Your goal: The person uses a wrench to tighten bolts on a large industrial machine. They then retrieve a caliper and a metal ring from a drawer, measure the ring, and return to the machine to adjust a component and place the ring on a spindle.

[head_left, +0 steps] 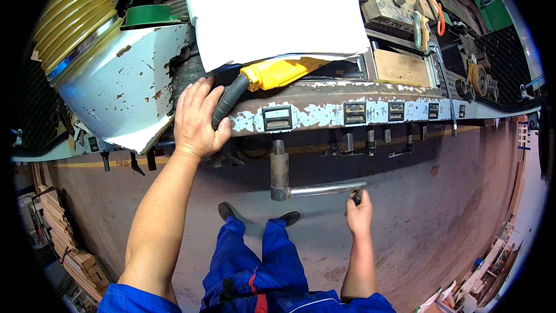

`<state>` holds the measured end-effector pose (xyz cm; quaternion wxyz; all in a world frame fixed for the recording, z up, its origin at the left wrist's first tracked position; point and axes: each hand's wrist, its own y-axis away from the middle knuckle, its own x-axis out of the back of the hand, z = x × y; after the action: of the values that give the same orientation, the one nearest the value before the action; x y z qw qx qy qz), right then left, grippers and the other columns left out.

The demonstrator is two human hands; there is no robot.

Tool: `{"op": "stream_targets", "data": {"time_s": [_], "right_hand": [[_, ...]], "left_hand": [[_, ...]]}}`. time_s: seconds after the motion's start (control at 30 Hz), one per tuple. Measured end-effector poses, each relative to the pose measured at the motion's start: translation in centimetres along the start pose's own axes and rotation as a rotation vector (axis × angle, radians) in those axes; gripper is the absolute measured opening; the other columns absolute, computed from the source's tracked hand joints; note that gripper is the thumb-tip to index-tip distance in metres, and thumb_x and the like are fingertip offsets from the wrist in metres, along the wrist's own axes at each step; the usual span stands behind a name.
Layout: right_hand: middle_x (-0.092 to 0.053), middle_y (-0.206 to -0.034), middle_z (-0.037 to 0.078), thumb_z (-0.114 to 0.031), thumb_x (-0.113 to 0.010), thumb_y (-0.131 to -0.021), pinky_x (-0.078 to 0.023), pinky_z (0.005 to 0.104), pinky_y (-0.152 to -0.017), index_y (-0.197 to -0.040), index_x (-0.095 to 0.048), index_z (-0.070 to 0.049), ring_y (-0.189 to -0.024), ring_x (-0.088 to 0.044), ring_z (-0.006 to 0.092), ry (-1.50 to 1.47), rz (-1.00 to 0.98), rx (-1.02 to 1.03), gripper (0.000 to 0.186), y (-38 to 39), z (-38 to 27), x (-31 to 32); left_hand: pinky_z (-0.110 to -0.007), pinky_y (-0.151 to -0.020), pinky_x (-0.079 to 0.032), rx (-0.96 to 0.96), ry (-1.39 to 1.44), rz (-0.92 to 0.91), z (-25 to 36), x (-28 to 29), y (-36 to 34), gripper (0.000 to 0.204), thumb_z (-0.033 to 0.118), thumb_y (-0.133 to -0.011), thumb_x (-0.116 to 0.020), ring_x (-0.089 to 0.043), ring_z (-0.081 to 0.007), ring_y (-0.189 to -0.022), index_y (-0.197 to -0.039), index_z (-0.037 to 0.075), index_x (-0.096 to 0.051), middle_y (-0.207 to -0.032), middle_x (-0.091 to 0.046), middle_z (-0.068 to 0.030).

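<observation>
My left hand lies on the worn machine edge with its fingers out, its thumb beside the dark grip of a yellow object; that object sits partly under white paper sheets. Low on the right, my right hand is closed round the dark knob of a metal crank. The crank's upright socket hangs below the chipped light-blue front rail, which has several small square recesses.
A yellow ribbed hose and a green ring are at upper left, above a chipped housing. Metal blocks, pliers and an orange cable lie upper right. Stacked boards stand lower left; assorted items lie lower right.
</observation>
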<state>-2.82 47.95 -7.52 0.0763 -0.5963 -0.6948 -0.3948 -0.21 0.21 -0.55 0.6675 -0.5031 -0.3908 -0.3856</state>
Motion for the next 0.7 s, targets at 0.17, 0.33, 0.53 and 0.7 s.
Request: {"op": "stream_targets", "data": {"time_s": [0.17,0.33,0.53,0.7], "right_hand": [[-0.064,-0.085,0.007,-0.005,-0.063,-0.084,-0.051,0.0343,-0.077,-0.102,-0.062,-0.003,-0.079,-0.060,0.0180,0.027,-0.003,-0.002,0.018,-1.0,0.9,-1.1],[-0.067,-0.095,0.012,-0.006,-0.062,-0.085,-0.052,0.0376,-0.083,-0.116,-0.063,-0.002,-0.086,-0.064,0.0223,0.100,0.081,0.104,0.032,-1.6,-1.9,-0.9],[-0.067,-0.111,0.014,0.001,-0.059,-0.087,-0.053,0.0405,-0.092,-0.131,-0.061,-0.003,-0.101,-0.066,0.0279,0.194,0.306,0.458,0.044,0.5,-9.5,-2.7],[-0.070,-0.086,0.014,-0.005,-0.066,-0.086,-0.058,0.0412,-0.071,-0.144,-0.056,-0.006,-0.074,-0.071,0.0303,-0.001,-0.234,0.669,0.058,4.6,-18.2,-8.8]], "left_hand": [[-0.056,-0.117,-0.035,0.006,-0.008,-0.005,0.1,0.2,0.1,0.064,0.043,-0.083,-0.056,-0.051,-0.0441,-0.135,-0.135,0.006,-0.060,-0.140,-0.056,-0.0240],[-0.056,-0.118,-0.035,0.003,0.008,0.008,0.0,0.1,0.0,0.064,0.042,-0.082,-0.057,-0.050,-0.0439,-0.135,-0.135,0.006,-0.060,-0.140,-0.056,-0.0236],[-0.055,-0.118,-0.035,0.017,0.005,0.000,0.1,0.5,0.2,0.063,0.039,-0.081,-0.058,-0.050,-0.0439,-0.135,-0.135,0.005,-0.060,-0.141,-0.056,-0.0236],[-0.055,-0.118,-0.035,0.000,0.009,0.005,0.0,0.2,0.0,0.063,0.041,-0.083,-0.058,-0.050,-0.0435,-0.135,-0.135,0.005,-0.060,-0.141,-0.056,-0.0237]]}}
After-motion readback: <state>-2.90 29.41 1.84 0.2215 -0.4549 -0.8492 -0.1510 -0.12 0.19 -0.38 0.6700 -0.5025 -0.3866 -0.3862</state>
